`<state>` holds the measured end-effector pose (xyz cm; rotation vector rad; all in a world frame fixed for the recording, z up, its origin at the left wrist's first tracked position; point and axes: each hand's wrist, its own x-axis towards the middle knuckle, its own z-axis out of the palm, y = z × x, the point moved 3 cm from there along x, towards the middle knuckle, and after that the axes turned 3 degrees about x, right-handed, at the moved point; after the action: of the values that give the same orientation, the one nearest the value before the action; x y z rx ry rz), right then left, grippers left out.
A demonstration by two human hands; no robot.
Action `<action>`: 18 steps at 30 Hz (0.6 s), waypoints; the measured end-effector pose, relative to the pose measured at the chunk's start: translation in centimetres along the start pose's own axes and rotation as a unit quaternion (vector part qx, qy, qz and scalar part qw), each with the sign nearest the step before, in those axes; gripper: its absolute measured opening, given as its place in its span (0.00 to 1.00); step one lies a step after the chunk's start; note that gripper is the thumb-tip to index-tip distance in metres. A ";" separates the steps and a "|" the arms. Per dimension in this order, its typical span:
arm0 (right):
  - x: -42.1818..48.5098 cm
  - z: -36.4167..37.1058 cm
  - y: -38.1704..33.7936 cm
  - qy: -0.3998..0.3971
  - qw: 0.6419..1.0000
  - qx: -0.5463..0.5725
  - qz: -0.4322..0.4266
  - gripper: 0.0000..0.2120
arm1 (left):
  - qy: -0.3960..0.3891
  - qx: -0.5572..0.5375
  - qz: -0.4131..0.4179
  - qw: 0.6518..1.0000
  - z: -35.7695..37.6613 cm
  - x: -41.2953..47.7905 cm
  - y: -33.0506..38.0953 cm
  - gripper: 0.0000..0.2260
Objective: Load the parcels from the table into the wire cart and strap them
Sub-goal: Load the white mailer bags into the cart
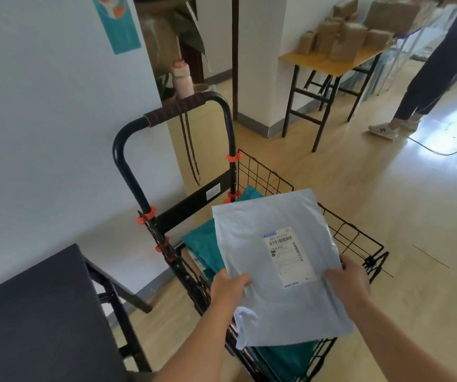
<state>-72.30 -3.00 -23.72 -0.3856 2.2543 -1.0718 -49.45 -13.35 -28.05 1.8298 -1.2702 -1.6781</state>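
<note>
Head view: left grip (228,289), right grip (350,285) clasp grey parcel (249,244) over wire cart (355,235); teal parcels (205,245) seemingly inside.

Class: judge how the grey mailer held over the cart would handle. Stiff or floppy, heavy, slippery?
Probably floppy: the mailer creases by the left hand. Likely light: the right hand also pinches just an edge. Its smooth plastic may slip.

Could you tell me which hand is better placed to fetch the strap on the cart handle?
Left, probably: the left hand grips the grey parcel on the side nearer the strap hanging from the handle.
</note>
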 end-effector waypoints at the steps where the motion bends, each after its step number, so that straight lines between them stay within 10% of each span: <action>1: 0.8 0.1 -0.3 -0.007 1.000 -0.016 -0.006 0.15 | -0.007 0.009 -0.005 1.000 0.2 0.5 0.1 0.08; 18: 16.2 7.0 -3.9 -0.205 0.943 -0.238 -0.108 0.14 | 0.108 0.011 -0.174 0.979 4.3 5.5 -3.4 0.11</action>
<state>-80.37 -17.66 -30.57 -0.9785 2.0943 -0.4644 -52.73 -14.52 -35.01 2.2814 -0.9244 -1.5740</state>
